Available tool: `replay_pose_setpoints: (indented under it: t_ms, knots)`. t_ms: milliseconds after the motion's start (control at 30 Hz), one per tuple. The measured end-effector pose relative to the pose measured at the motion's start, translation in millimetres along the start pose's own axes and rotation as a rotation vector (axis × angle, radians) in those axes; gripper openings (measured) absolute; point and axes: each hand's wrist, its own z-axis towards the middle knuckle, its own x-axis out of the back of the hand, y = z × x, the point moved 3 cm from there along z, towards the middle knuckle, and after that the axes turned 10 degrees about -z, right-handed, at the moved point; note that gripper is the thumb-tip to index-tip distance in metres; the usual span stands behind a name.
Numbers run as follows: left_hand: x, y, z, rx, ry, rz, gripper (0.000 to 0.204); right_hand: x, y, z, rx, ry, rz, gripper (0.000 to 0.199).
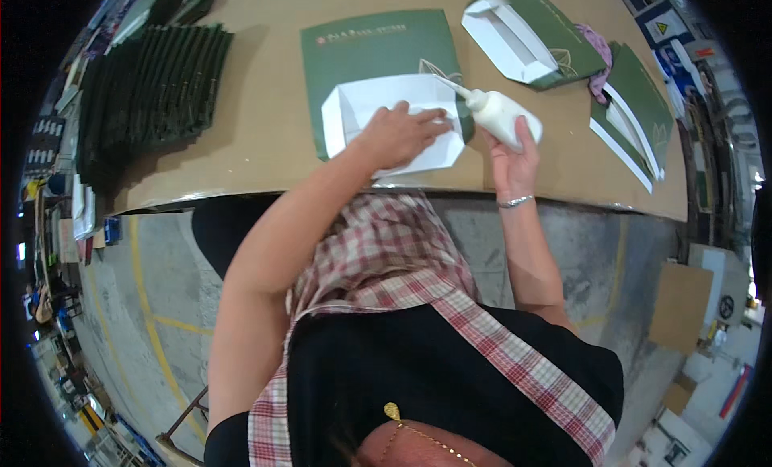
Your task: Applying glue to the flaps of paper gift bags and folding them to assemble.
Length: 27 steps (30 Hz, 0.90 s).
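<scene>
- Pressing flat, the left hand (402, 133) pins the white folded bag base (394, 121) at frame centre.
- Right hand (511, 149) grips the glue bottle (498, 115), nozzle pointing up-left, touching the fold.

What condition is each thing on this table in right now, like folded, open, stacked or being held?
Flat green bag: lying flat, white bottom flaps folded open.
Left hand: pressing down on the white flaps.
Glue bottle: tilted, nozzle aimed at the flaps.
Right hand: gripping the glue bottle.
Second green bag: flat, bottom opened out.
Third green bag: flat near the table edge.
Dark stack: piled, fanned.
</scene>
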Motion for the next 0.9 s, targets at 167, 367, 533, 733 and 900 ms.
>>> replay_pose_setpoints:
  t_ms: [167,367,533,733,900]
  knots:
    - [-9.1,1.2,0.5,-0.029,-0.011,-0.030,0.038,5.8,-83.3,-58.5,0.546,0.107,-0.918,0.049]
    - [-6.6,-5.2,-0.4,-0.024,-0.045,-0.119,0.035,-7.3,-83.2,-84.9,0.737,-0.081,-1.409,0.055]
    - [-4.3,-2.5,0.9,-0.018,-0.049,-0.091,0.034,-7.1,-73.5,-78.9,0.786,-0.136,-1.440,0.054]
    - [-6.0,-5.3,1.8,-0.011,-0.057,-0.098,0.034,-16.9,-71.8,-73.4,0.877,-0.169,-1.501,0.050]
    - [-4.7,-7.3,3.1,-0.003,-0.066,-0.139,0.034,-24.3,-76.8,-79.4,0.896,-0.227,-1.582,0.048]
